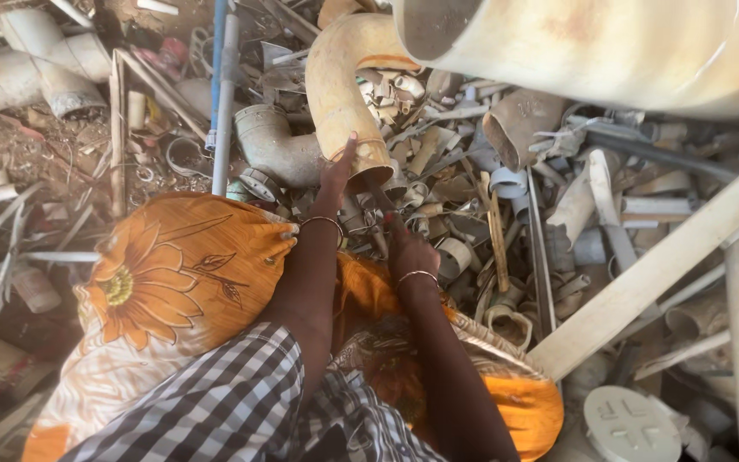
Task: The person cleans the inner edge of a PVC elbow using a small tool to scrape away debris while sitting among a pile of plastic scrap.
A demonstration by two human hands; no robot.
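Scrap plastic pipe offcuts (472, 197) heaped everywhere; left hand (334, 175) spread on the curved elbow pipe (339, 94), right hand (408, 248) spread, digging among loose fittings — a tug could likely topple pieces.

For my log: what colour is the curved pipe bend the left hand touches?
Dirty cream-yellow curved pipe bend, under the left hand; head view.

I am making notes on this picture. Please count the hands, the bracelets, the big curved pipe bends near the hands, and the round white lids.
Hands: 2, left hand and right hand
Bracelets: 2, left bracelet and right bracelet
Bends: 2, tan bend and grey bend
Lids: 1, white lid
Total: 7
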